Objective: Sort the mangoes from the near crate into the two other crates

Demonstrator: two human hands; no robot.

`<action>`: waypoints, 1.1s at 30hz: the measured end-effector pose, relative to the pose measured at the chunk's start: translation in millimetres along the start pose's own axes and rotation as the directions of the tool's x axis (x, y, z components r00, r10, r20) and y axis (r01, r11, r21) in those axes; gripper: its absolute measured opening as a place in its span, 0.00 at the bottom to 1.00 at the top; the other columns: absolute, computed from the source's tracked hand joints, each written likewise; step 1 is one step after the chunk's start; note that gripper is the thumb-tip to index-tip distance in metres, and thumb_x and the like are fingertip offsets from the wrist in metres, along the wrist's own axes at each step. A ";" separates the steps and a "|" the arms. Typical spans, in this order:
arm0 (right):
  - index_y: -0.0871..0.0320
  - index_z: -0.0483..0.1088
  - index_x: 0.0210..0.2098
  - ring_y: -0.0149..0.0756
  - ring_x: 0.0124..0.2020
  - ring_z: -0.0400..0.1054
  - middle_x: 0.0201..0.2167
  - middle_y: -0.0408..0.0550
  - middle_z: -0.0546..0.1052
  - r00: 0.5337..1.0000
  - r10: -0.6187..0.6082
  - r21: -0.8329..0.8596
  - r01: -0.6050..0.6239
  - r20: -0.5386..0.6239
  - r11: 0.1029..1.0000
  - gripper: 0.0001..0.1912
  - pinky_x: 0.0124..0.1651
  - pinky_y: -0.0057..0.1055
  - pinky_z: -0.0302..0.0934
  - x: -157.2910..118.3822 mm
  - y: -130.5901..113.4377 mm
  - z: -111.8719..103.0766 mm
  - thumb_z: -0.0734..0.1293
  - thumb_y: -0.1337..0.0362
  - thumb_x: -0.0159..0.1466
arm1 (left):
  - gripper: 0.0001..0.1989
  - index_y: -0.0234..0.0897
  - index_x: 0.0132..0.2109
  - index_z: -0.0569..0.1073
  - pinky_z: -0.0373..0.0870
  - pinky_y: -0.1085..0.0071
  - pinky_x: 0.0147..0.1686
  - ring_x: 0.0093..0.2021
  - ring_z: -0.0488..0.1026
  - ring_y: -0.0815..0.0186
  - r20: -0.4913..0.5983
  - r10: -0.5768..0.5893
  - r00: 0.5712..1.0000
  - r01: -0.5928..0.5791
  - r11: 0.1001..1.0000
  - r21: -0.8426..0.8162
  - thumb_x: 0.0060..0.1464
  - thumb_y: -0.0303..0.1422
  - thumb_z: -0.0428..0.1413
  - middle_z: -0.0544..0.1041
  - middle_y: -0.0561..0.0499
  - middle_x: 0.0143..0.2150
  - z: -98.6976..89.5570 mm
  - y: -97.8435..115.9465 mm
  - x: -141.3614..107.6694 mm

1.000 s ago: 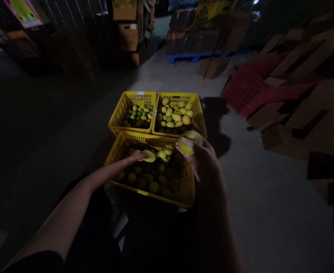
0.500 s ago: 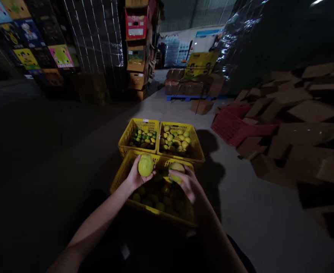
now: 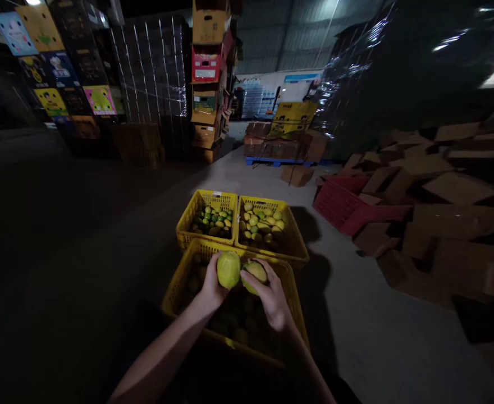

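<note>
My left hand (image 3: 214, 286) is closed around a plump yellow-green lemon (image 3: 229, 270), its upper side facing me. Close beside it, my right hand (image 3: 274, 294) grips a second lemon (image 3: 256, 275), partly covered by the thumb and fingers. Both hands are over the near yellow crate (image 3: 172, 292), where many similar fruits lie in deep shadow. Just beyond stand two more yellow crates. Small green and yellow fruits fill part of the far left crate (image 3: 182, 227); paler yellow lemons lie in the far right crate (image 3: 296, 235).
A red plastic crate (image 3: 342, 205) lies at the right against a heap of flattened cardboard boxes (image 3: 449, 224). Ahead, a blue pallet (image 3: 276, 163) bears boxes, near a tall carton stack (image 3: 205, 106). Wrapped pallets (image 3: 150, 78) stand at the back left.
Both hands have come closer together, bringing the two lemons almost side by side. The view has tilted up slightly, so the crates and hands sit lower in the picture.
</note>
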State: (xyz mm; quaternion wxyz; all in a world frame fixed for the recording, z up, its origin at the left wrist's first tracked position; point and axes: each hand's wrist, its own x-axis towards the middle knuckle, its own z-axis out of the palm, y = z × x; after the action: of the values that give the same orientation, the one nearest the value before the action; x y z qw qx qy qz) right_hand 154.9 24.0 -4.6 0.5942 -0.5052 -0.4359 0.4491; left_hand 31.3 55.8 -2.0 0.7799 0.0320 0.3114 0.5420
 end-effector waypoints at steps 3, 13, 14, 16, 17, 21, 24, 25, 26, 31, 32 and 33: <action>0.57 0.71 0.35 0.38 0.35 0.69 0.32 0.45 0.75 0.990 -0.139 -0.140 0.137 -0.008 0.981 0.20 0.42 0.36 0.65 3.6 0.5 4.7 0.75 0.56 0.45 | 0.07 0.34 0.30 0.73 0.68 0.75 0.27 0.23 0.73 0.69 -0.025 0.140 0.990 -0.140 0.990 0.002 0.46 0.34 0.57 0.76 0.54 0.23 2.5 -3.9 1.6; 0.57 0.70 0.37 0.38 0.35 0.70 0.33 0.46 0.75 0.971 -0.224 -0.140 0.234 0.083 0.962 0.19 0.40 0.35 0.67 -4.0 -6.9 10.4 0.74 0.58 0.48 | 0.09 0.32 0.26 0.75 0.69 0.73 0.33 0.28 0.74 0.66 0.036 0.299 0.953 -0.302 0.946 0.120 0.37 0.34 0.59 0.77 0.51 0.25 -0.6 8.3 2.9; 0.57 0.70 0.37 0.38 0.34 0.70 0.33 0.46 0.75 0.969 -0.231 -0.139 0.241 0.087 0.960 0.19 0.40 0.34 0.67 -4.6 -7.6 11.3 0.74 0.59 0.48 | 0.09 0.32 0.26 0.75 0.69 0.72 0.33 0.28 0.74 0.66 0.041 0.305 0.952 -0.307 0.944 0.118 0.37 0.34 0.58 0.77 0.51 0.25 -0.2 9.3 2.0; 0.57 0.70 0.38 0.37 0.34 0.69 0.33 0.46 0.75 0.965 -0.243 -0.135 0.255 0.098 0.958 0.19 0.39 0.34 0.68 -5.5 -8.8 13.1 0.74 0.59 0.48 | 0.08 0.32 0.26 0.75 0.70 0.72 0.33 0.27 0.74 0.66 0.040 0.320 0.947 -0.322 0.940 0.113 0.36 0.34 0.58 0.77 0.51 0.25 -0.1 11.4 0.7; 0.57 0.70 0.38 0.37 0.35 0.69 0.34 0.46 0.75 0.963 -0.248 -0.131 0.260 0.104 0.957 0.19 0.40 0.34 0.68 -5.9 -9.3 14.0 0.74 0.59 0.48 | 0.08 0.32 0.26 0.75 0.70 0.73 0.33 0.28 0.74 0.66 0.038 0.332 0.943 -0.334 0.936 0.111 0.36 0.33 0.58 0.77 0.51 0.25 -0.6 12.4 0.5; 0.56 0.70 0.39 0.38 0.37 0.70 0.36 0.46 0.75 0.956 -0.266 -0.125 0.280 0.123 0.952 0.19 0.42 0.35 0.67 -7.4 -10.2 16.3 0.74 0.59 0.49 | 0.08 0.31 0.26 0.76 0.69 0.74 0.34 0.29 0.74 0.67 0.079 0.377 0.923 -0.385 0.913 0.137 0.37 0.33 0.59 0.78 0.50 0.27 -6.4 15.1 2.8; 0.56 0.70 0.39 0.39 0.38 0.70 0.36 0.46 0.75 0.954 -0.271 -0.140 0.288 0.124 0.947 0.19 0.44 0.36 0.67 -8.4 -9.9 16.9 0.74 0.59 0.49 | 0.09 0.31 0.27 0.76 0.69 0.73 0.35 0.30 0.75 0.66 0.128 0.371 0.920 -0.389 0.906 0.167 0.39 0.34 0.58 0.78 0.48 0.28 -9.6 16.2 4.3; 0.56 0.70 0.39 0.39 0.37 0.70 0.36 0.46 0.75 0.956 -0.267 -0.142 0.284 0.124 0.948 0.20 0.44 0.37 0.67 -8.5 -9.7 17.0 0.74 0.59 0.49 | 0.10 0.30 0.27 0.76 0.69 0.72 0.35 0.30 0.75 0.65 0.133 0.365 0.921 -0.384 0.907 0.170 0.39 0.34 0.58 0.78 0.48 0.28 -9.6 16.5 4.2; 0.56 0.70 0.40 0.39 0.37 0.70 0.36 0.46 0.75 0.957 -0.262 -0.141 0.279 0.124 0.950 0.20 0.44 0.37 0.67 -8.5 -9.4 17.1 0.74 0.59 0.49 | 0.10 0.30 0.27 0.76 0.69 0.72 0.35 0.30 0.75 0.65 0.130 0.360 0.924 -0.378 0.910 0.168 0.39 0.34 0.57 0.78 0.48 0.28 -9.1 16.8 3.8; 0.56 0.70 0.39 0.39 0.38 0.70 0.36 0.45 0.75 0.964 -0.242 -0.136 0.256 0.108 0.957 0.20 0.45 0.36 0.66 -7.3 -7.7 18.3 0.75 0.59 0.48 | 0.08 0.31 0.29 0.76 0.69 0.74 0.33 0.28 0.74 0.68 0.056 0.303 0.952 -0.307 0.945 0.114 0.39 0.32 0.57 0.78 0.50 0.27 -5.2 17.0 2.4; 0.56 0.70 0.39 0.38 0.38 0.70 0.36 0.45 0.74 0.965 -0.241 -0.137 0.255 0.105 0.957 0.20 0.45 0.36 0.66 -7.0 -7.4 18.6 0.75 0.59 0.48 | 0.09 0.31 0.29 0.75 0.69 0.74 0.32 0.27 0.74 0.68 0.043 0.283 0.958 -0.286 0.953 0.104 0.39 0.33 0.57 0.78 0.50 0.27 -5.1 16.7 2.7; 0.56 0.69 0.39 0.38 0.38 0.69 0.36 0.45 0.74 0.965 -0.241 -0.137 0.254 0.104 0.958 0.20 0.45 0.36 0.65 -6.7 -7.2 18.9 0.75 0.60 0.48 | 0.09 0.31 0.29 0.75 0.68 0.75 0.31 0.26 0.74 0.68 0.031 0.263 0.964 -0.265 0.960 0.093 0.39 0.33 0.57 0.78 0.50 0.26 -5.3 16.3 3.2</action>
State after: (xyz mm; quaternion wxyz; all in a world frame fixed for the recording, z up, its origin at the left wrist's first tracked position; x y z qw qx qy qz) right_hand 135.6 20.8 4.1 0.5869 -0.4700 -0.5532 0.3587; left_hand 15.8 63.7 -1.4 0.7011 0.1159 0.3230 0.6251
